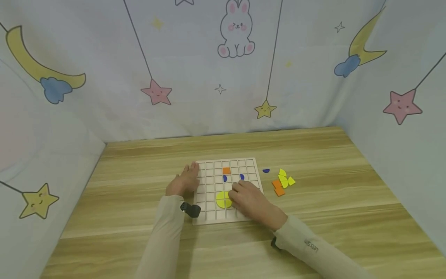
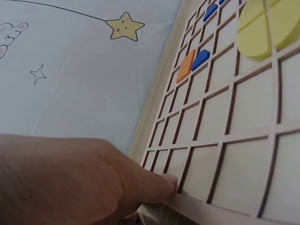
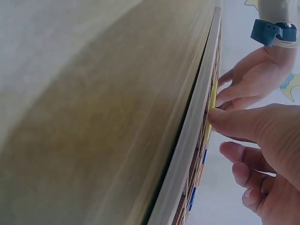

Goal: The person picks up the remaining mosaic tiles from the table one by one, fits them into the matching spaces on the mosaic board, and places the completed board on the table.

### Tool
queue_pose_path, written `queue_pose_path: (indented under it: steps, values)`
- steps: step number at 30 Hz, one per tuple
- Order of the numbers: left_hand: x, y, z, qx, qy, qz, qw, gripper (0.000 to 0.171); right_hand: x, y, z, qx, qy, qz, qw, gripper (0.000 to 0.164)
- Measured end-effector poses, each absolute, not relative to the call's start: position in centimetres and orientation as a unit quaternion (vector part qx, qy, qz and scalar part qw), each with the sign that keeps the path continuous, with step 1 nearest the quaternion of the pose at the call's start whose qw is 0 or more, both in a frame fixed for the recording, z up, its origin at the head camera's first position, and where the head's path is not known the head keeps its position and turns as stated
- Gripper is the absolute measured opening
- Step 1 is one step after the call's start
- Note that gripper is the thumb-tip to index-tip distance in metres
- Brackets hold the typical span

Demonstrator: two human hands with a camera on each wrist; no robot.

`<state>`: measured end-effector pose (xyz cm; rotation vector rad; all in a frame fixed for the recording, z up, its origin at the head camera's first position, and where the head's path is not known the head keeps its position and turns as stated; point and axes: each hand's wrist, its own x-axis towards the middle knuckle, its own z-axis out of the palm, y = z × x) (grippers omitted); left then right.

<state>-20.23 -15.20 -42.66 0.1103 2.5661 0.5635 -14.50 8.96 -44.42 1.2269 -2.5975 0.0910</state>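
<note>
A pale wooden grid board lies on the table. My left hand rests at its left edge; in the left wrist view the thumb lies on the rim. Several yellow quarter-circle pieces form a disc near the board's front. My right hand is at the disc's right side, its bent fingers holding a yellow piece there. The right wrist view shows the thumb against the yellow edge; the index fingertip is hidden. An orange square and blue half-circles sit in cells farther back.
Right of the board lie loose orange squares, yellow quarter-circles and a blue half-circle. White printed cloth hangs behind the wooden table and along both sides.
</note>
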Motion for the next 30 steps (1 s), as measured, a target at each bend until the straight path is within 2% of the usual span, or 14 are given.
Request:
queue_pose_path:
  steps: [6, 13, 19, 30]
  values:
    - [-20.1, -15.2, -42.5, 0.039, 0.943, 0.212, 0.254, 0.063, -14.5, 9.1, -44.4, 0.420, -0.898, 0.052, 0.124, 0.009]
    - [-20.2, -15.3, -42.7, 0.042, 0.943, 0.211, 0.254, 0.063, -15.4, 10.1, -43.9, 0.364, -0.923, 0.102, 0.079, 0.010]
    - [-20.3, -15.3, -42.7, 0.043, 0.944, 0.207, 0.253, 0.064, -16.7, 11.6, -43.2, 0.313, -0.931, 0.144, 0.116, 0.016]
    - [-20.4, -15.2, -42.8, 0.048, 0.946, 0.200, 0.250, 0.064, -18.6, 14.3, -43.9, 0.159, -0.957, 0.208, 0.123, 0.020]
